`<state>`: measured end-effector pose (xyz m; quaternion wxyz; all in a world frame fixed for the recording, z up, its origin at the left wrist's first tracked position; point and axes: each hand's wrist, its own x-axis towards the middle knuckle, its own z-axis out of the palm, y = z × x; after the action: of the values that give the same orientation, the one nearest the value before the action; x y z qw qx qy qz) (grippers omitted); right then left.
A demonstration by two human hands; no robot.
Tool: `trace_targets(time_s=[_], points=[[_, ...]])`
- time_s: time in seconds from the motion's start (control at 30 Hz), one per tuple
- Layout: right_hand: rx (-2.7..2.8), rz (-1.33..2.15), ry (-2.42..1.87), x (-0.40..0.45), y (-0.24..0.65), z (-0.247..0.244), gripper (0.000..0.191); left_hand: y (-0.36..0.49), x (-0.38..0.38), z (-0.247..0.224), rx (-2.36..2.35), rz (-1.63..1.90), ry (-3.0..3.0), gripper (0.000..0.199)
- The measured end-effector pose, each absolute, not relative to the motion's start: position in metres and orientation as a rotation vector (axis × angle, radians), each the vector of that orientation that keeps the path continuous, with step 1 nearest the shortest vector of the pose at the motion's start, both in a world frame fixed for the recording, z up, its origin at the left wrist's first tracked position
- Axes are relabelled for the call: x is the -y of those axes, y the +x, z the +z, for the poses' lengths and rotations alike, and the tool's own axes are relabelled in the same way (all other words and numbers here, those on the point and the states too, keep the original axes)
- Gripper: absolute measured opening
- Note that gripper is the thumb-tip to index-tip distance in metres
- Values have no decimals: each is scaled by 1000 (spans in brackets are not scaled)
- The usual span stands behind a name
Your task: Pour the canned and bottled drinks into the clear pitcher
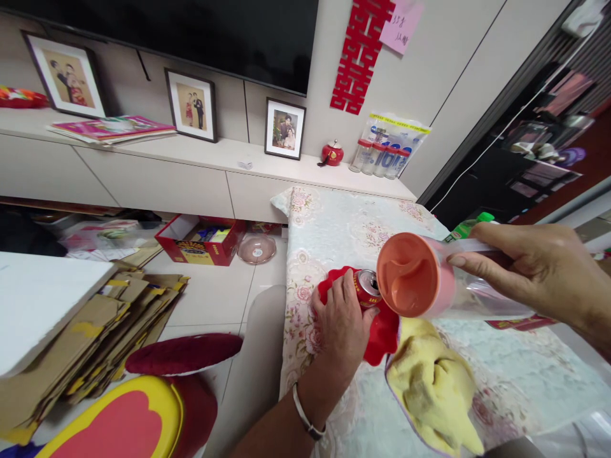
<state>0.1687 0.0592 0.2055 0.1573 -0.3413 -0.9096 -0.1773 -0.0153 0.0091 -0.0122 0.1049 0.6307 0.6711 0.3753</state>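
Observation:
My left hand (338,315) is wrapped round a red drink can (365,289) with a silver top, whose opening faces up. The can is over a red scalloped plate (384,337) on the cloth. My right hand (525,267) grips the handle of a clear pitcher (477,296). The pitcher is tipped on its side, and its orange lid (408,275) faces left, close beside the can's top. No liquid can be made out between them. A crumpled yellow cloth (432,388) lies below the pitcher.
A flowered tablecloth (344,222) covers the table. Behind it, a white cabinet (233,159) bears framed photos, a red pot (332,153) and red-lidded jars (377,159). A green-capped bottle (470,226) stands behind the pitcher. Flattened cardboard (100,337) and a red box (203,240) are at left.

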Motion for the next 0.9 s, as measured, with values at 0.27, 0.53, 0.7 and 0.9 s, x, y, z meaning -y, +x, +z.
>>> trace_targets(time_s=[0.27,0.53,0.7,0.9], points=[[2569,-484,-979,-64,176,198,48,-15,-10,-14,-2000,1111,1883,67],[2571,-474,-986,-63,172,201,51,-15,-9,-13,-2002,1095,1888,65],[2583,-490,-951,-60,169,204,52,-16,-9,-12,-1979,1112,1874,67],[2619,-513,-996,-59,169,205,53,-16,-9,-12,-1991,1092,1887,67]])
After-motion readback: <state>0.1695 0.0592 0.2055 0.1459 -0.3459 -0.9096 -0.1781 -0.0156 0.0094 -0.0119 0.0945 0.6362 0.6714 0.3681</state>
